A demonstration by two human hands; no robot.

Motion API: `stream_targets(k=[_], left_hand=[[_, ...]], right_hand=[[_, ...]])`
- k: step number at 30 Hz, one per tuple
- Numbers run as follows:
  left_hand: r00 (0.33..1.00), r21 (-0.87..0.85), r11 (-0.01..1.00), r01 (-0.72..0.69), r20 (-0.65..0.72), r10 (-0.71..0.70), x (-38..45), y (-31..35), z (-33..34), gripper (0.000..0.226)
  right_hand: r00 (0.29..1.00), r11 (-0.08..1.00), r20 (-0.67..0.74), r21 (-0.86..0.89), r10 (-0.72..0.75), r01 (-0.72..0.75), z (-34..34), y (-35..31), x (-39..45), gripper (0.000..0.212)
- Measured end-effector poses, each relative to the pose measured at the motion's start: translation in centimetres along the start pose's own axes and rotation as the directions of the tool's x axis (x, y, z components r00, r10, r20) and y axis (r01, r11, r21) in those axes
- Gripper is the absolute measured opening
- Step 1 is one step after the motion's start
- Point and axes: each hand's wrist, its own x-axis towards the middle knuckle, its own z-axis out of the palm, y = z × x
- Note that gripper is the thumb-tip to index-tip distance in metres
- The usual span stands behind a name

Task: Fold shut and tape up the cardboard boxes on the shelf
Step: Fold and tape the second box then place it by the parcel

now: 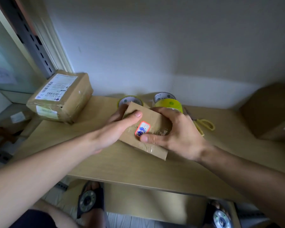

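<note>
Just behind the gripped box stand two tape rolls, yellow scissors lie right of the right hand, a taped parcel sits well to the left and another carton far right. The left hand and right hand both clasp a small cardboard box over the wooden shelf, thumbs on top, fingers curled around its edges. The box is closed, clear-taped, and has a red-bordered label.

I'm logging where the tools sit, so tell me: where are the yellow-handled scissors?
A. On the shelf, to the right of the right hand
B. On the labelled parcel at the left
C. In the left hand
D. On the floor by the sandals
A: the yellow-handled scissors lie flat on the shelf, just beyond the right hand, which grips the small box.
</note>
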Motion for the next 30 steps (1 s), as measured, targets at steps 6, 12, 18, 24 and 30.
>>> stream_targets(k=[6, 12, 18, 24, 30], left_hand=[[0.999, -0.009, 0.999, -0.032, 0.001, 0.032, 0.3, -0.6, -0.4, 0.054], [1.0, -0.051, 0.999, -0.02, 0.0, 0.02, 0.4, -0.7, 0.2, 0.05], [1.0, -0.114, 0.993, -0.01, 0.013, 0.011, 0.5, -0.7, 0.4, 0.036], [0.992, -0.251, 0.961, 0.116, -0.019, -0.125, 0.6, -1.6, 0.2, 0.052], [0.99, -0.123, 0.991, 0.059, -0.123, -0.075, 0.8, -2.7, 1.1, 0.024]], right_hand=[[0.981, 0.995, -0.165, 0.007, -0.101, 0.103, 0.5, 0.5, 0.4, 0.015], [0.965, 0.993, -0.239, -0.053, -0.11, 0.1, 0.8, 1.0, 0.5, 0.036], [0.97, 0.998, -0.243, -0.068, -0.03, 0.014, 0.9, 1.3, 0.5, 0.053], [0.998, 0.998, 0.025, 0.019, 0.062, -0.062, 0.5, 2.0, 0.0, 0.044], [0.992, 0.995, 0.091, 0.041, 0.092, -0.096, 1.0, 2.3, 0.2, 0.088]])
